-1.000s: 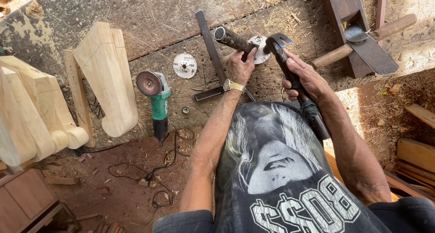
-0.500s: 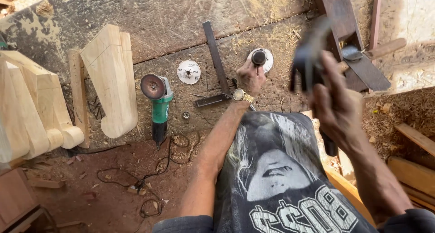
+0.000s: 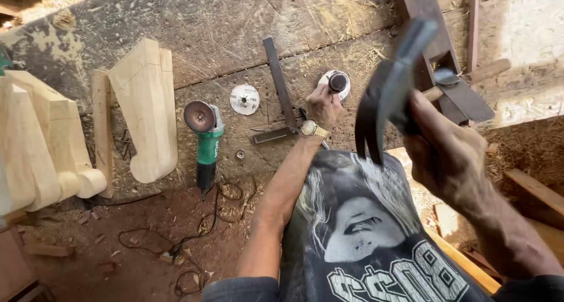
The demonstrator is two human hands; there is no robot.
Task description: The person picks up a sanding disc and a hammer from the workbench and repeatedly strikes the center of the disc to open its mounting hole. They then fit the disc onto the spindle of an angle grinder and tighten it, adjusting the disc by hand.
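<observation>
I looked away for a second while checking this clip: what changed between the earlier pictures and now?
The right hand has raised the claw hammer up toward the camera. The left hand went from holding the dark cylindrical tool level to standing it on the white disc. The green angle grinder and metal square stayed put.

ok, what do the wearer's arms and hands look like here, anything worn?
Both arms are bare to the hands, no gloves and no sleeves in view. The left hand has a gold-coloured wristwatch with a pale dial at the wrist. The right hand shows no watch, and no rings can be made out on either.
</observation>
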